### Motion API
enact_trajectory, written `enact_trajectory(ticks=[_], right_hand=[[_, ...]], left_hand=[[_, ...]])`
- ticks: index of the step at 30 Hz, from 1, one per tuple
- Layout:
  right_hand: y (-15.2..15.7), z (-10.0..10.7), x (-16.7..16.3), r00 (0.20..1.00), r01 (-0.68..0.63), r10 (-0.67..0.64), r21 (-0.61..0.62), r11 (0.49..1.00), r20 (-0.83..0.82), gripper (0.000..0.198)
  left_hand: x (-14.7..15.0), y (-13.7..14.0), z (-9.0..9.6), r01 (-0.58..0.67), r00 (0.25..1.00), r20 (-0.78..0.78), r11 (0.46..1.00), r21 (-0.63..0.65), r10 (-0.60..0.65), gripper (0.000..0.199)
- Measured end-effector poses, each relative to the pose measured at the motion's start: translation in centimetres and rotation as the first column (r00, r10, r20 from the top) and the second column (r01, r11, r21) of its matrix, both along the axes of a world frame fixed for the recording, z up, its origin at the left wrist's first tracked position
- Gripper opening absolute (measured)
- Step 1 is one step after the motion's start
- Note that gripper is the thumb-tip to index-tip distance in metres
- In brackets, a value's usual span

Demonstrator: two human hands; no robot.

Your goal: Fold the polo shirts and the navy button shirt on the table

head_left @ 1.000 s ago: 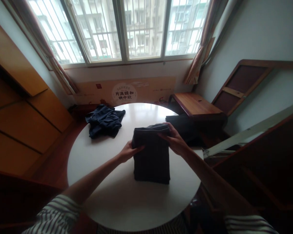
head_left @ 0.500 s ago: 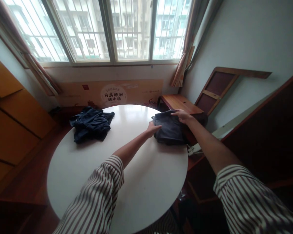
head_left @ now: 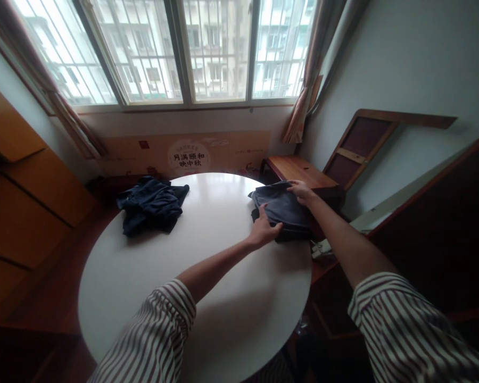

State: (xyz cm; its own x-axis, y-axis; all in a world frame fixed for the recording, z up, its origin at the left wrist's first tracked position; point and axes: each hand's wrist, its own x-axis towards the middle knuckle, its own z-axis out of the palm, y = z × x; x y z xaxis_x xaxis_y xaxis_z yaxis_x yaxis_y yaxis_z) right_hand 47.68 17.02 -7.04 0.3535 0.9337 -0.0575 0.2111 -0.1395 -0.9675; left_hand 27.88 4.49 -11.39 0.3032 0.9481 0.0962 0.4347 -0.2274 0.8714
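A dark grey folded garment [head_left: 281,205] lies in a flat, roughly square stack near the right edge of the round white table [head_left: 211,250]. My right hand [head_left: 302,192] is closed on its far right edge, fingers around the cloth. At its near left corner is my left hand [head_left: 264,230], thumb and a finger spread apart over the fabric; some fingers are hidden. Left across the table rests a crumpled navy garment [head_left: 151,205], apart from both hands. What kind of clothing each one is cannot be made out.
Beyond the table's far right side stands a wooden chair or stool [head_left: 293,173]. A wooden frame [head_left: 353,146] leans against the right wall. Orange cabinets [head_left: 32,197] stand at left. A printed banner [head_left: 187,154] hangs below the barred window [head_left: 215,53].
My left hand has moved from the garment's left edge nearer to me, to its near left corner, and opened. My right hand stays at the far right edge. The view has shifted slightly.
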Motion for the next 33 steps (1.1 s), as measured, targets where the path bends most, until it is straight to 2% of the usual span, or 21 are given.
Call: enact_trajectory(ticks=[2, 4, 7, 10, 13, 15, 18, 20, 22, 25, 29, 31, 33], right_hand=[[0.5, -0.2, -0.1, 0.999, 0.004, -0.004, 0.009, 1.0, 0.053, 0.027], [0.9, -0.8, -0.3, 0.993, 0.009, -0.011, 0.013, 1.0, 0.12, 0.022], [1.4, -1.6, -0.6, 0.965, 0.02, -0.026, 0.024, 1.0, 0.26, 0.019], [1.9, -1.8, -0.9, 0.905, 0.011, -0.03, 0.046, 0.999, 0.425, 0.025], [2.3, -1.3, -1.6, 0.804, -0.027, -0.014, 0.06, 0.998, 0.594, 0.036], [2.2, -1.1, -2.4, 0.717, -0.089, 0.021, 0.061, 0.994, 0.697, 0.045], [1.4, -1.5, -4.3, 0.563, -0.271, 0.16, -0.002, 0.963, 0.811, 0.052], [0.7, -2.4, -5.5, 0.459, -0.373, 0.274, -0.097, 0.923, 0.845, 0.054], [0.3, -3.2, -6.4, 0.385, -0.403, 0.355, -0.191, 0.895, 0.852, 0.059], [0.7, -4.0, -7.2, 0.336, -0.37, 0.409, -0.28, 0.886, 0.848, 0.066], [2.0, -3.6, -8.6, 0.331, -0.284, 0.415, -0.33, 0.9, 0.848, 0.068], [2.1, -3.1, -9.8, 0.345, -0.236, 0.361, -0.292, 0.927, 0.866, 0.067], [1.5, -2.7, -11.4, 0.361, -0.243, 0.267, -0.186, 0.952, 0.894, 0.061]], left_hand=[[-0.2, -0.8, 0.4, 0.09, 0.969, -0.237, 0.992, 0.087, -0.067, 0.086], [-0.4, -1.3, 0.1, 0.178, 0.897, -0.431, 0.974, 0.138, -0.103, 0.082], [-0.5, -2.1, -0.9, 0.269, 0.829, -0.549, 0.937, 0.221, -0.108, 0.063], [-0.4, -3.2, -1.1, 0.321, 0.811, -0.572, 0.91, 0.261, -0.121, 0.054], [-0.2, -4.1, -0.2, 0.333, 0.795, -0.596, 0.902, 0.275, -0.111, 0.042], [0.1, -4.2, 0.4, 0.354, 0.798, -0.6, 0.854, 0.38, -0.063, 0.037], [0.6, -3.6, -0.1, 0.378, 0.806, -0.591, 0.746, 0.548, 0.025, 0.049], [0.8, -3.2, -1.4, 0.426, 0.78, -0.625, 0.719, 0.549, 0.016, 0.063], [0.8, -3.0, -2.9, 0.485, 0.752, -0.658, 0.706, 0.517, -0.036, 0.065], [0.6, -3.1, -4.2, 0.527, 0.749, -0.658, 0.673, 0.519, -0.079, 0.06], [0.0, -3.7, -3.4, 0.6, 0.725, -0.673, 0.615, 0.512, -0.147, 0.053], [-1.3, -4.3, -2.6, 0.651, 0.701, -0.677, 0.588, 0.48, -0.224, 0.046], [-3.8, -4.8, -1.8, 0.663, 0.699, -0.659, 0.597, 0.451, -0.278, 0.037]])
